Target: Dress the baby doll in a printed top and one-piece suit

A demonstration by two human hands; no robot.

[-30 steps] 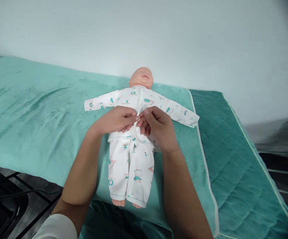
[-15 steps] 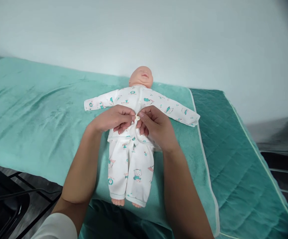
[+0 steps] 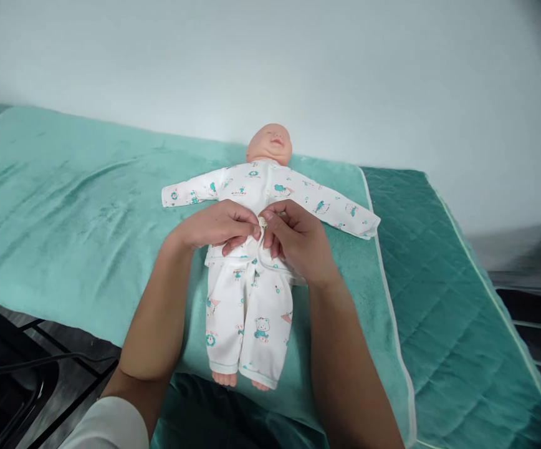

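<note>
A baby doll (image 3: 270,143) lies on its back, arms spread, in a white printed shirt (image 3: 247,181) and matching trousers (image 3: 263,324). Over its belly my left hand (image 3: 221,226) pinches one front edge of the shirt. My right hand (image 3: 296,237) pinches the opposite edge beside a small pale button (image 3: 262,222), thumb and forefinger close to it. The fingertips of both hands nearly meet at the shirt's front opening. Whether the button sits in its hole cannot be made out. The doll's bare feet (image 3: 224,378) stick out of the trouser legs.
The doll rests on a light green blanket (image 3: 74,206) over a darker quilted cover (image 3: 439,299). A pale wall (image 3: 270,62) rises behind. At lower left stand a black container (image 3: 13,374) and a thin dark frame with a cable.
My left fingers have shifted down and inward at the shirt edge, and the button looks more turned and partly covered. The whole view has moved slightly.
</note>
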